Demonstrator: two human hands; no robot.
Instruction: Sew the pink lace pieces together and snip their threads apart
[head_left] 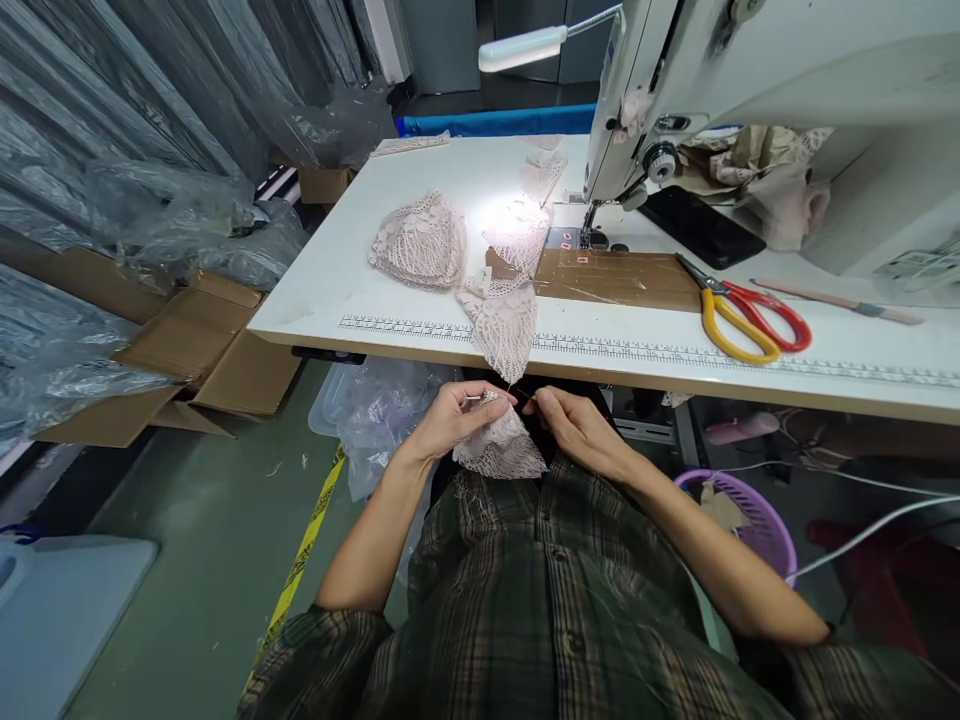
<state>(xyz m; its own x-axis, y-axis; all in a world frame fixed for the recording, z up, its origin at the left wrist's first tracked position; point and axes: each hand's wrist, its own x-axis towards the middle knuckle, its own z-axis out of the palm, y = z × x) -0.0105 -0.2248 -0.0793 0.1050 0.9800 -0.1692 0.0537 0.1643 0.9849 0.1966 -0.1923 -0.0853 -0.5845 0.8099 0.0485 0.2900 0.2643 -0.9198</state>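
Note:
My left hand pinches the upper edge of a pale pink lace piece, which hangs over my lap below the table edge. Close by on the right, my right hand is closed, its fingertips around something thin and dark that is too small to name. Just above my fingers, the tip of another lace piece droops over the table's front edge. It joins a chain of lace pieces running back beside the needle of the sewing machine. A stack of lace pieces lies to the left.
Scissors with red and yellow handles lie right on the white table, near a black phone and a brown cardboard strip. A lamp shines above. An open carton and a purple basket stand below.

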